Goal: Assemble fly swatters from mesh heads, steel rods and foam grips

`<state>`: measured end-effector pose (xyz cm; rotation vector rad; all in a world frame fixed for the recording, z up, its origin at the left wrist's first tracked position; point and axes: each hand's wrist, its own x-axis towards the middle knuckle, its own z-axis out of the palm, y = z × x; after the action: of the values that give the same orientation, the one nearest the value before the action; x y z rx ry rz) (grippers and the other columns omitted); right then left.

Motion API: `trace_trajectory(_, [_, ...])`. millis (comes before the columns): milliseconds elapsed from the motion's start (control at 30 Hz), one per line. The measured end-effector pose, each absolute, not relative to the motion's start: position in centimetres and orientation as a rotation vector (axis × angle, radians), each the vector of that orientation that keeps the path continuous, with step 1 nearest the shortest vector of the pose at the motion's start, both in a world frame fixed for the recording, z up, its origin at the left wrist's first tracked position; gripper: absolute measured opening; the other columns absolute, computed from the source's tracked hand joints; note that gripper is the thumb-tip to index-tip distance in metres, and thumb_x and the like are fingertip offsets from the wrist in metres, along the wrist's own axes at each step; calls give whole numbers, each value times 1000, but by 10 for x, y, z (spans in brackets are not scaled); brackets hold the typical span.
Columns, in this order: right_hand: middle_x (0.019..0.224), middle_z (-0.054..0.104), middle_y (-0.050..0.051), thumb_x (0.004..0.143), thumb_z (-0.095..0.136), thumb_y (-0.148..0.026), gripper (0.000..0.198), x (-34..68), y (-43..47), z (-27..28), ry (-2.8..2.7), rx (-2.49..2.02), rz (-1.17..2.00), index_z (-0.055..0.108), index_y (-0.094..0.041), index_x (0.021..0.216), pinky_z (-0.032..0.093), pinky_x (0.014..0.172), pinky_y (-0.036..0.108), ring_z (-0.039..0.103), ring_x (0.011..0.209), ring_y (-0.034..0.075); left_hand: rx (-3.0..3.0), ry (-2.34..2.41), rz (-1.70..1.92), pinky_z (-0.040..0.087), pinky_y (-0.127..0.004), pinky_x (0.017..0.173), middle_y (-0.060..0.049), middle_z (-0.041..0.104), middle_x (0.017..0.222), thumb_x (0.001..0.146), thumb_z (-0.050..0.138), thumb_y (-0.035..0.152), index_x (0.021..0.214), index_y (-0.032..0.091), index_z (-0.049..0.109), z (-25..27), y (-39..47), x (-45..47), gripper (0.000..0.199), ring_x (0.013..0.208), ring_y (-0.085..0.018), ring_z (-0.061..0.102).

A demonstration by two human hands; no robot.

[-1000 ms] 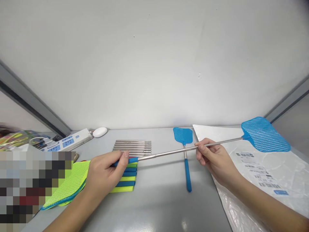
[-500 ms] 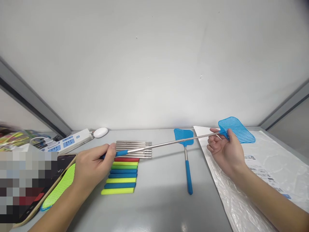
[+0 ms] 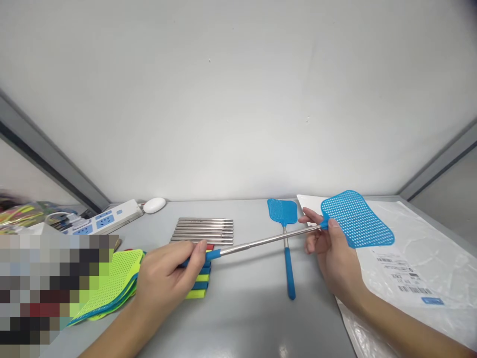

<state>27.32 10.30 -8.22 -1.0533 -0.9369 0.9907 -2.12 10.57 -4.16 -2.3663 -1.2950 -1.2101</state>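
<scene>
Between my hands hangs a blue fly swatter (image 3: 268, 239) with a telescopic metal rod, partly collapsed. My left hand (image 3: 169, 273) is closed round its blue handle. My right hand (image 3: 337, 253) pinches the neck just below the blue mesh head, its other fingers loosely curled. Behind the rod, a second blue fly swatter (image 3: 289, 278) lies on the table with its head toward the wall. Several metal rods (image 3: 204, 226) lie side by side past my left hand. A row of coloured handle sleeves (image 3: 197, 293) is partly hidden behind that hand.
Green and blue mesh swatter heads (image 3: 119, 271) are stacked at the left beside a pixelated area. A power strip (image 3: 115, 216) and a white oval object (image 3: 154, 205) stand at the back left. A white plastic mailer (image 3: 439, 248) covers the right side. A wall rises behind.
The held swatter's rod is shorter now, as my hands have come closer together. Both hands are slightly lower, and the mesh head has turned more toward me.
</scene>
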Motion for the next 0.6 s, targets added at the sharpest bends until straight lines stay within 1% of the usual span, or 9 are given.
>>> trace_trajectory(67, [114,62,4,98,35,-51,43,272,102,-82,-916,-1041,982,65,-30,121,44,61,31,44,58,11,-2370,-1297,-1201,29,-22,46,7,31,46,89,55,22,51,19,39,-41,105,-21,42,41,-7,32])
trace_trajectory(133, [112,62,4,98,36,-52,43,266,97,-81,-912,-1043,1014,65,-31,121,44,59,31,42,56,11,-2403,-1273,-1173,34,-21,48,6,44,47,91,56,27,58,19,50,-43,102,-17,35,43,-8,42])
trace_trajectory(200, [111,61,5,97,36,-54,44,256,88,-82,-950,-1063,1075,65,-32,122,44,57,31,41,53,10,-2495,-1193,-1129,38,-20,49,4,55,53,91,57,37,68,19,57,-49,95,-8,30,46,-9,50])
trace_trajectory(267, [111,60,5,97,36,-54,45,245,74,-83,-1029,-1077,1152,64,-32,125,45,57,32,44,53,10,-2624,-1104,-1065,39,-21,48,4,57,54,91,56,46,74,19,57,-57,85,6,32,46,-10,53])
trace_trajectory(333, [112,60,5,97,35,-54,45,238,62,-83,-1102,-1063,1180,61,-34,128,46,60,33,46,54,11,-2720,-1099,-991,37,-22,46,6,54,51,95,51,41,76,20,55,-65,76,18,29,43,-10,51])
trace_trajectory(433, [112,60,4,97,35,-53,44,236,53,-81,-1163,-1028,1148,59,-37,130,46,65,34,48,56,11,-2808,-1128,-937,36,-23,45,6,52,52,96,46,29,81,21,53,-70,70,25,18,43,-11,49])
trace_trajectory(500, [112,60,4,98,35,-53,44,240,56,-82,-1183,-1031,1176,58,-36,131,46,67,34,49,57,11,-2860,-1115,-954,37,-23,47,6,53,55,95,47,23,92,22,53,-71,70,23,7,45,-11,50])
trace_trajectory(533, [111,61,4,98,35,-54,44,243,59,-83,-1188,-1036,1206,59,-36,130,46,67,33,49,58,11,-2882,-1104,-972,39,-22,49,6,55,58,94,47,21,100,22,52,-71,70,22,7,46,-12,52])
trace_trajectory(600, [103,62,4,98,33,-55,47,248,68,-85,-1182,-1050,1260,63,-33,126,46,65,32,48,58,12,-2937,-1069,-992,44,-23,54,3,63,69,92,47,18,119,21,47,-72,69,19,27,52,-12,57])
